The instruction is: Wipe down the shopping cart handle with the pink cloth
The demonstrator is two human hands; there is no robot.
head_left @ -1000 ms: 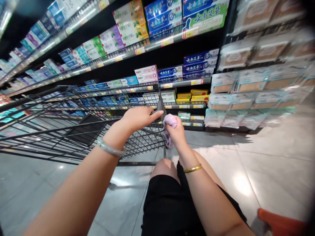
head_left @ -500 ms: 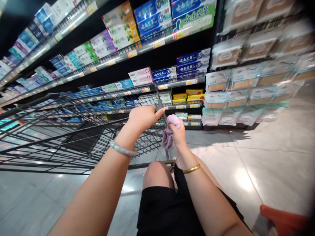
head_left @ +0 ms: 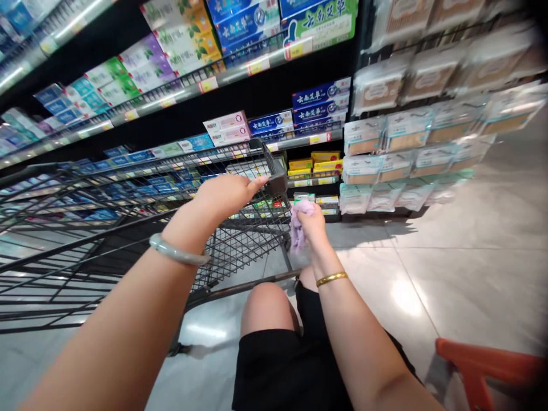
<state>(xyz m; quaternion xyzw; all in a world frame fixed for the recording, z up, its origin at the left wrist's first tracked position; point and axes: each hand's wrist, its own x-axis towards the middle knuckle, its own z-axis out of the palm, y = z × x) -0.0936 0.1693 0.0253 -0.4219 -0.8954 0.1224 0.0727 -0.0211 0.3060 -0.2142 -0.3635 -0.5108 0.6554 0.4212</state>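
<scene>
A black wire shopping cart stands in front of me, reaching to the left. My left hand, with a pale bangle on its wrist, is closed over the cart's top rim, its thumb pointing at the dark plastic corner piece. To the right of that corner, my right hand has its fingers closed around a crumpled light purple cloth, which hangs down beside the cart's end. A gold bangle circles the right wrist.
Shelves of boxed goods rise behind the cart. Packs of cotton swabs hang at the right. An orange-red frame stands on the tiled floor at lower right. My knees are below the cart's end.
The cart's near end has turned and now looks closer, with its corner piece showing more. My left hand has moved left with the rim. My right hand still has the cloth.
</scene>
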